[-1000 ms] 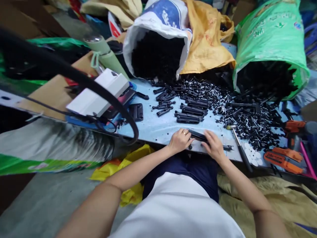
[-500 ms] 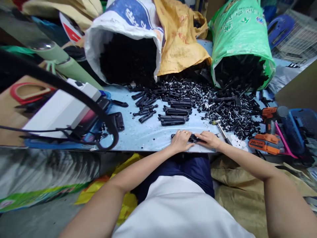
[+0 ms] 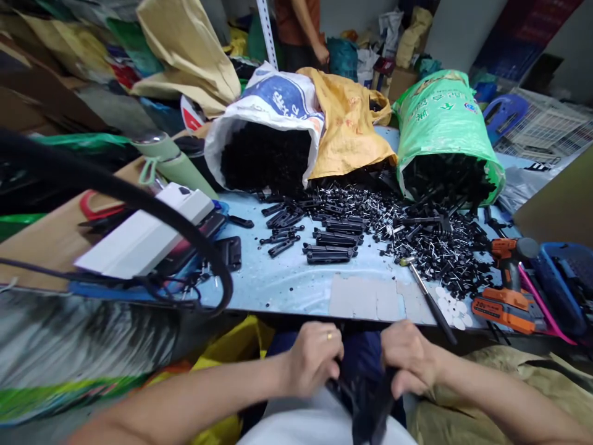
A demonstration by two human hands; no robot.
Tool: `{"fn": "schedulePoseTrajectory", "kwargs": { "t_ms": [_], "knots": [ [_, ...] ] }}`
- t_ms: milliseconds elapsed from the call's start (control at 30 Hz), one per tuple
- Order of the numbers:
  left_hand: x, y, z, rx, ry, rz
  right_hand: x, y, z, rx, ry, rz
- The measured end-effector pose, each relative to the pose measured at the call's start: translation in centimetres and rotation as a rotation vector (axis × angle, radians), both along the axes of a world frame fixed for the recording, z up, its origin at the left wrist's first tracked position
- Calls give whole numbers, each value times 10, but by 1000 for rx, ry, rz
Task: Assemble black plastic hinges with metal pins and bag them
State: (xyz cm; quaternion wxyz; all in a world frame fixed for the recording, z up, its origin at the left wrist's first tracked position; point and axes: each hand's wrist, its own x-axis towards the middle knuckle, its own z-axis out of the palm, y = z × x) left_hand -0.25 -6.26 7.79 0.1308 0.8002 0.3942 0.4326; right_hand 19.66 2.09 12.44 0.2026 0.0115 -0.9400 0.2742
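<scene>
One black plastic part (image 3: 365, 405), elongated, blurred.

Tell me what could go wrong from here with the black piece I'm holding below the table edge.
1. The black piece is gripped by the left hand and right hand over the lap, off the table. If it slips, it would likely drop to the lap or floor.
2. The long-handled tool seems to reach past the table edge close to the right hand. A rising hand might knock it off.
</scene>
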Motion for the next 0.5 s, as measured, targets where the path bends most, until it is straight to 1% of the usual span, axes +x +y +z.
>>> {"fn": "schedulePoseTrajectory", "kwargs": {
  "t_ms": [33, 67, 100, 133, 167, 200, 233, 267, 300, 333, 400, 433, 500],
  "knots": [
    [7, -12, 1, -24, -82, -11, -9, -11, -1, -110, 75, 67],
    [14, -21, -1, -22, -133, -2, -19, -22, -8, -204, 167, 93],
    [22, -26, -6, 1, -157, 28, -30, -31, -20, -283, 266, 61],
    [28, -28, -13, 40, -156, 63, -42, -38, -35, -343, 361, -43],
    [32, -27, -22, 85, -143, 102, -54, -43, -52, -382, 473, -226],
    [33, -22, -31, 124, -129, 136, -66, -44, -68, -421, 528, -422],
    [32, -16, -39, 159, -114, 160, -75, -41, -82, -434, 552, -552],
    [28, -8, -45, 191, -92, 183, -84, -33, -93, -424, 551, -647],
    [21, 1, -49, 232, -63, 212, -89, -20, -100, -384, 521, -685],
    [12, 10, -53, 271, -5, 248, -93, -3, -104, -311, 481, -687],
    [-8, 28, -56, 301, 191, 324, -94, 44, -103, -108, 372, -679],
    [-17, 36, -58, 277, 308, 353, -92, 72, -99, -8, 312, -700],
    [-32, 52, -61, 180, 513, 362, -88, 129, -88, 105, 191, -765]
  ]
}}
